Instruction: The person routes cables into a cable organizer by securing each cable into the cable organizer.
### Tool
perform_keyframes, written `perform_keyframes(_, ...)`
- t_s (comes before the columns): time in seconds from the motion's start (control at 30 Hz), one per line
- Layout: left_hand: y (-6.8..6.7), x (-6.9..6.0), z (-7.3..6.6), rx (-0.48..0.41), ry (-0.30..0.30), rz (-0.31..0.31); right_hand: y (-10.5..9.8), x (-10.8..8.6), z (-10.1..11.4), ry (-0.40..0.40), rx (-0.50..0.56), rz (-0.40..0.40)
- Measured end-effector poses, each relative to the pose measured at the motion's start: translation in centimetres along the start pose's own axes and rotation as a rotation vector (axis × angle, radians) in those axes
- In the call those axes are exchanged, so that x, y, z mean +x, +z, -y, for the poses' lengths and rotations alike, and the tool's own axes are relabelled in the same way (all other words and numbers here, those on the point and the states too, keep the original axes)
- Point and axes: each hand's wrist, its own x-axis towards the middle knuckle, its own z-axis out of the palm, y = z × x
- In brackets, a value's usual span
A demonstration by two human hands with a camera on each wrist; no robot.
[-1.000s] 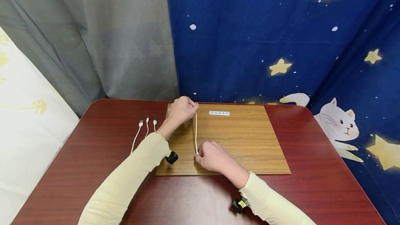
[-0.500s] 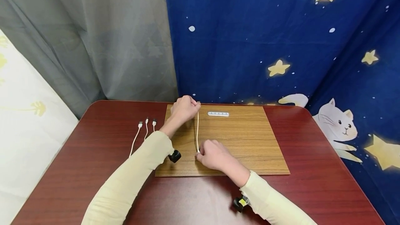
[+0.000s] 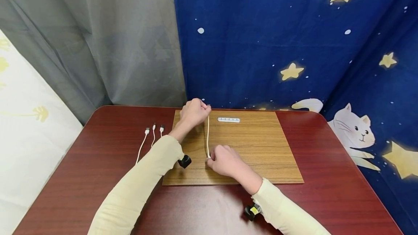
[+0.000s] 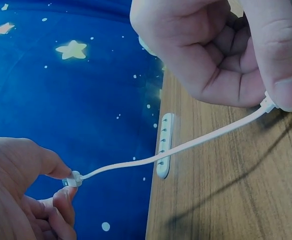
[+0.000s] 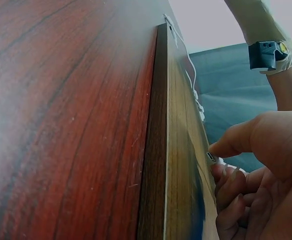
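Observation:
A short white cable (image 3: 208, 137) is stretched between the two hands above a wooden board (image 3: 261, 148). At the board's back edge the left hand (image 3: 195, 112) pinches one plug (image 4: 73, 179) between thumb and finger. The right hand (image 3: 225, 160), nearer the front edge, pinches the other plug (image 4: 268, 103); its metal tip (image 5: 211, 156) pokes out in the right wrist view. A white slotted strip (image 3: 228, 119) lies on the board to the right of the left hand, near the back edge.
Several white cables (image 3: 147, 131) lie on the red-brown table (image 3: 98, 148) left of the board, partly behind the left forearm. Grey and blue curtains (image 3: 245, 46) hang behind the table.
Both hands have shifted slightly to the right with the cable, and the right hand a little away from the front edge. Both still pinch its ends.

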Motion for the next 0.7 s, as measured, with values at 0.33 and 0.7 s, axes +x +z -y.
perform_keyframes(0.33,0.02,0.51,-0.27,0.010,0.002,-0.019,-0.17,0.11,0.34,-0.005,-0.007,-0.032)
perform_keyframes(0.7,0.53,0.87,-0.26,0.000,0.006,0.015,-0.32,-0.01,0.07,-0.003,-0.035,-0.046)
